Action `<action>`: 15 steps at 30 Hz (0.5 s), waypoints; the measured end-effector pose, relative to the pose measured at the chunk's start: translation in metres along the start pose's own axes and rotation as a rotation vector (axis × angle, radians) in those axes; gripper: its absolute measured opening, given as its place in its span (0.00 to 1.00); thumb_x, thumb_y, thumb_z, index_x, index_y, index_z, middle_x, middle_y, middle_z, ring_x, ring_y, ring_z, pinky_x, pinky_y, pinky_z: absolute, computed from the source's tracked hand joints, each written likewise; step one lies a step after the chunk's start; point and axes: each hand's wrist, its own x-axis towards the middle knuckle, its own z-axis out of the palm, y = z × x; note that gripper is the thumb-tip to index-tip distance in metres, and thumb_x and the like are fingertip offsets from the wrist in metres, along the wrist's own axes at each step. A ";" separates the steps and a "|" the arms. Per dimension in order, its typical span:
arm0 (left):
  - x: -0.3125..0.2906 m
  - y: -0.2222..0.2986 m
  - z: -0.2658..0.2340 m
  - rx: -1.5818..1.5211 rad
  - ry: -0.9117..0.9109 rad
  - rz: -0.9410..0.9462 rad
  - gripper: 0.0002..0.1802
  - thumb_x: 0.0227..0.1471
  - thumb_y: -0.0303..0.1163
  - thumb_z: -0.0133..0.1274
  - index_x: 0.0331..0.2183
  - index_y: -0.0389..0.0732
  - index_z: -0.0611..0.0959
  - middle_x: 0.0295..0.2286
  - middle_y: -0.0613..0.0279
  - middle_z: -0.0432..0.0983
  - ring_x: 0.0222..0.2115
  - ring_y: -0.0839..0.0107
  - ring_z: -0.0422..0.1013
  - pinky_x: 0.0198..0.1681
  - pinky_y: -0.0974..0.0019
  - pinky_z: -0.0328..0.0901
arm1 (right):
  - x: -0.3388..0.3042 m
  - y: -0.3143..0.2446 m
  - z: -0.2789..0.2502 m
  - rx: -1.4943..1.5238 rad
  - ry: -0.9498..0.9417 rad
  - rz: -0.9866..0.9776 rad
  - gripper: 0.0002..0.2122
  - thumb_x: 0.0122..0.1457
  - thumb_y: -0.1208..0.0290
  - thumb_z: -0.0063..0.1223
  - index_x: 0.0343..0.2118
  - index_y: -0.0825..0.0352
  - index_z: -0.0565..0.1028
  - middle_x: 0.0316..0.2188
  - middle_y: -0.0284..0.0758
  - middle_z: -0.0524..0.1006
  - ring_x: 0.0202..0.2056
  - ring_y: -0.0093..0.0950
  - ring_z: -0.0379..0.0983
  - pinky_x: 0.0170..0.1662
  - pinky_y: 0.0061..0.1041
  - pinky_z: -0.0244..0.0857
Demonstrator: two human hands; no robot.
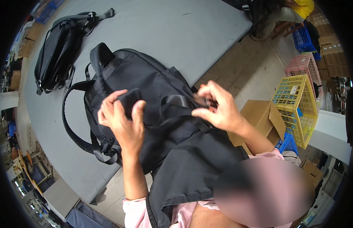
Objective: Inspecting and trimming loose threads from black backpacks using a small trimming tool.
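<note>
Black fabric forms the backpack lying across the centre of the head view, at the near edge of a grey table, its shoulder strap looping out toward the left. Your left hand, left of centre, has thumb and fingers curved about a dark padded piece; you cannot tell whether it is actually gripped. Your right hand, right of centre, pinches a small tool with an orange part, too blurred to identify, above the bag's right side. A black apron covers your front, lower centre. Another black bag rests at upper left. On the right stand an open cardboard box, a yellow crate and a pink crate.
</note>
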 end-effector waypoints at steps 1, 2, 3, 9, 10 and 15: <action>0.004 -0.005 0.004 0.099 -0.022 0.017 0.18 0.44 0.41 0.60 0.31 0.37 0.77 0.38 0.62 0.70 0.43 0.64 0.64 0.53 0.54 0.44 | -0.013 0.006 0.002 0.010 -0.037 0.065 0.18 0.43 0.64 0.67 0.30 0.65 0.68 0.27 0.32 0.70 0.25 0.26 0.72 0.29 0.23 0.65; 0.010 -0.006 0.010 0.186 -0.045 0.045 0.17 0.45 0.41 0.59 0.31 0.37 0.77 0.38 0.62 0.70 0.43 0.65 0.64 0.54 0.53 0.44 | -0.028 0.013 0.003 0.014 -0.061 0.136 0.19 0.42 0.62 0.68 0.30 0.65 0.67 0.27 0.32 0.70 0.25 0.27 0.72 0.28 0.23 0.65; 0.012 -0.013 0.012 0.274 -0.090 0.051 0.16 0.46 0.40 0.58 0.31 0.37 0.77 0.38 0.64 0.70 0.43 0.67 0.65 0.54 0.52 0.43 | -0.035 0.014 0.013 -0.042 -0.015 0.059 0.22 0.40 0.58 0.69 0.30 0.64 0.67 0.27 0.31 0.70 0.24 0.27 0.72 0.27 0.25 0.65; 0.035 -0.037 0.025 0.307 -0.233 0.093 0.16 0.48 0.41 0.57 0.23 0.37 0.77 0.35 0.67 0.73 0.38 0.65 0.69 0.57 0.52 0.45 | -0.045 0.025 0.028 -0.292 -0.002 -0.084 0.13 0.46 0.67 0.63 0.28 0.66 0.69 0.30 0.35 0.68 0.26 0.37 0.72 0.26 0.33 0.66; 0.038 -0.026 0.021 0.269 -0.094 0.155 0.15 0.46 0.39 0.58 0.22 0.38 0.76 0.34 0.65 0.75 0.37 0.63 0.70 0.56 0.53 0.46 | -0.050 0.022 0.025 -0.303 0.029 -0.089 0.13 0.46 0.67 0.63 0.28 0.66 0.69 0.30 0.35 0.68 0.26 0.37 0.72 0.26 0.33 0.66; 0.036 0.036 -0.005 -0.155 -0.113 0.324 0.08 0.46 0.28 0.57 0.31 0.39 0.77 0.37 0.58 0.75 0.41 0.63 0.70 0.53 0.54 0.53 | -0.028 0.017 0.002 0.104 0.146 -0.081 0.07 0.49 0.75 0.61 0.29 0.70 0.75 0.26 0.35 0.72 0.27 0.31 0.72 0.31 0.26 0.65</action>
